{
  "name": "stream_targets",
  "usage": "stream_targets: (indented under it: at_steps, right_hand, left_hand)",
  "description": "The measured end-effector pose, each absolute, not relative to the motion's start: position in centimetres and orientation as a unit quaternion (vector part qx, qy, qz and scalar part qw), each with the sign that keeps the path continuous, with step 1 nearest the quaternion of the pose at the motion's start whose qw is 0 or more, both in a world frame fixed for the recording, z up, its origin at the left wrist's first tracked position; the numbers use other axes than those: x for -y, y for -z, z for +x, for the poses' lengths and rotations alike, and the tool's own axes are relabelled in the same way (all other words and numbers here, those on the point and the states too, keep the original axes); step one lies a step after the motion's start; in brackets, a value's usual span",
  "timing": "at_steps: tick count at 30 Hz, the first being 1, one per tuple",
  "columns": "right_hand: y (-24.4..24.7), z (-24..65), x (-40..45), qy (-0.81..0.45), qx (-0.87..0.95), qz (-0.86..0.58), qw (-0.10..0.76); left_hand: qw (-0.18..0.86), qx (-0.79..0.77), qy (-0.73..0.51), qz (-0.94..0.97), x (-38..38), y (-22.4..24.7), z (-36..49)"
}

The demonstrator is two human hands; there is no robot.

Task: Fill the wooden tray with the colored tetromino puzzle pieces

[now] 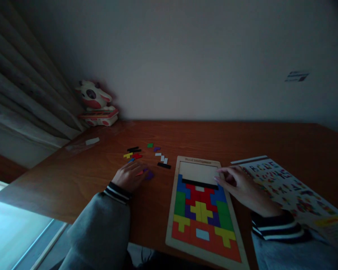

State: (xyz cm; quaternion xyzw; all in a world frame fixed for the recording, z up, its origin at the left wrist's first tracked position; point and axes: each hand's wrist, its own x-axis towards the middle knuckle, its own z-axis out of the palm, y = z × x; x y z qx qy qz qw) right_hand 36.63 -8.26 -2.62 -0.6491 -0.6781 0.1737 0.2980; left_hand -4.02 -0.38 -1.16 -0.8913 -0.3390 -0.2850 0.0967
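My left hand (130,176) rests low over the table with its fingers stretched loosely, partly covering a purple piece (150,175) and an orange-red piece; no grip on them shows. My right hand (239,183) is at the right edge of a wooden puzzle board (171,210), thumb and forefinger slightly apart with nothing visible between them. Just beside those fingertips ends a black bar (199,183), lying across the board. Below the bar, coloured block pieces fill the board, including a yellow cross shape (201,212) and two white pieces. Above it the pale base (198,172) is bare.
Loose black, yellow, red, green, purple and white pieces lie beyond my left hand, with a black bar (163,165) near the board. A printed pattern sheet (287,187) lies under my right forearm. A cow toy (97,103) stands at the back left by the curtain (25,82).
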Motion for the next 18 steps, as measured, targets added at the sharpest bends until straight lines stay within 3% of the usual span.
stream_targets:
  at_steps: [12,18]
  right_hand:
    - [3.0,36.8,7.9,-0.148,0.681,-0.653,0.297]
    - [2.8,36.9,8.0,-0.142,0.688,-0.650,0.289]
  left_hand:
    - [0.034,0.353,0.222,-0.908,0.3,2.6,-5.3]
    - [0.051,0.362,0.223,-0.904,0.4,2.3,-4.6]
